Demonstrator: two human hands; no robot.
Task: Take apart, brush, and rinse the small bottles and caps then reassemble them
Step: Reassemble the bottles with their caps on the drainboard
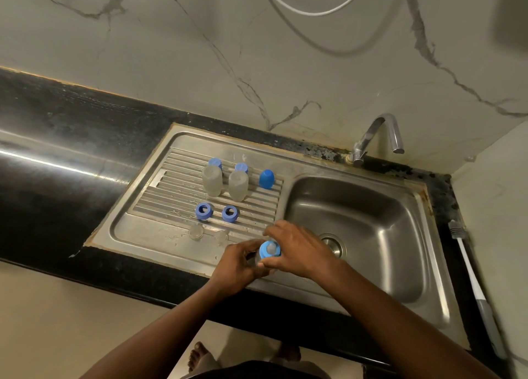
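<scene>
My left hand grips the clear body of a small bottle above the sink's front edge. My right hand curls round its blue collar, which carries a clear teat. On the ribbed drainboard two clear bottle bodies stand upside down. Two blue caps sit behind them and a third blue cap stands to their right. Two blue collar rings lie in front, then two clear teats.
The steel sink basin with its drain lies to the right, under a chrome tap. A long white bottle brush rests on the black counter at the far right. A white hose hangs on the marble wall.
</scene>
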